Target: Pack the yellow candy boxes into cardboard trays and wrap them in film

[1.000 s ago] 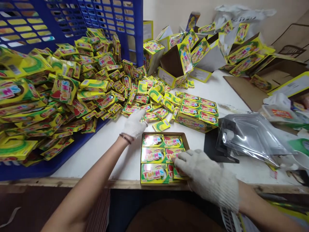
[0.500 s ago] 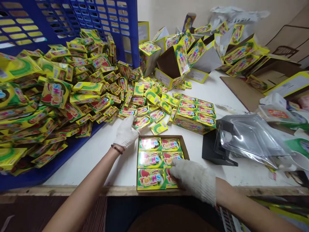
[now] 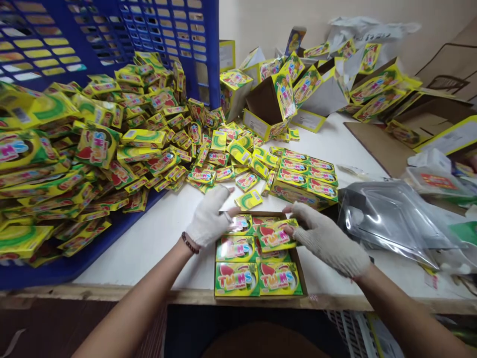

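Both my hands wear white knit gloves. A shallow cardboard tray [image 3: 300, 278] at the table's front edge is filled with small yellow-green "Twins" boxes lying flat in rows. My right hand [image 3: 328, 241] pinches one such small box [image 3: 275, 234] at its right end, tilted just above the tray's middle row. My left hand [image 3: 208, 219] is at the tray's far left corner, fingers on another small box [image 3: 241, 223] there, index finger stretched toward the loose pile.
A tipped blue plastic crate [image 3: 112, 30] spills several small boxes [image 3: 149, 149] across the white table [image 3: 160, 233]. A packed tray [image 3: 305, 176] lies behind, empty display cartons [image 3: 283, 94] further back, and clear plastic sheeting [image 3: 387, 214] to the right.
My right hand moved up from the tray's near right corner and lifted a small box over the middle row. My left hand drew back from the loose pile to the tray's far corner.
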`<act>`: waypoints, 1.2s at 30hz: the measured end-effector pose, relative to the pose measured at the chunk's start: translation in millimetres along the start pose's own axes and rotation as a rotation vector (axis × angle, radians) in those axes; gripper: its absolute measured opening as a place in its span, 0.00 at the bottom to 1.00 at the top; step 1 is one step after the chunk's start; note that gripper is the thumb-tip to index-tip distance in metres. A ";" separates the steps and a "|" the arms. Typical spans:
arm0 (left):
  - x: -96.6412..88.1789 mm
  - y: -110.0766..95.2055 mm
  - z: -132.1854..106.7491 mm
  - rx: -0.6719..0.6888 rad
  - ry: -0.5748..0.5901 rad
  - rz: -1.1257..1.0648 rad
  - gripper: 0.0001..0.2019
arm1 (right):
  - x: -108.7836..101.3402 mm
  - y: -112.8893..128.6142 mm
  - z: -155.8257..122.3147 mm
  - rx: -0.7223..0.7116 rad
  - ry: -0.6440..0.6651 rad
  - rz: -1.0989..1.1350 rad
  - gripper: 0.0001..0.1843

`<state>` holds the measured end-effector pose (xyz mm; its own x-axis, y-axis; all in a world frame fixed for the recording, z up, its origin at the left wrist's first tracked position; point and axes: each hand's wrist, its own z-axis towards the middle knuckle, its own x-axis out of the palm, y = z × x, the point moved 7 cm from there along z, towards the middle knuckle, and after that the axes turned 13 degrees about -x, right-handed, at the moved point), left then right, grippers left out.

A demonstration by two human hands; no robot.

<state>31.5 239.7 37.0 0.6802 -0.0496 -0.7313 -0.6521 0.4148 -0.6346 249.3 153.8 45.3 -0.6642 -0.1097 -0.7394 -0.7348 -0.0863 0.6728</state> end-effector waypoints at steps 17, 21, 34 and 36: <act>-8.2 51.1 85.8 -0.190 0.152 0.659 0.26 | 8.3 4.6 2.9 -0.214 -0.131 -0.125 0.09; 9.4 -40.4 40.4 0.175 0.157 0.374 0.28 | -9.6 6.8 19.2 -0.184 -0.361 0.307 0.18; 20.1 39.3 48.5 -0.048 0.267 0.433 0.19 | -1.9 -11.9 13.9 -0.150 -0.155 -0.115 0.11; 26.6 55.0 54.9 -0.025 0.345 0.483 0.23 | 0.1 -12.2 18.6 -0.228 -0.167 -0.209 0.10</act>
<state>32.2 311.0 -3.6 0.1589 -0.1550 -0.9750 -0.8712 0.4427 -0.2124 255.6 173.3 36.6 -0.5301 0.0951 -0.8426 -0.8198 -0.3112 0.4807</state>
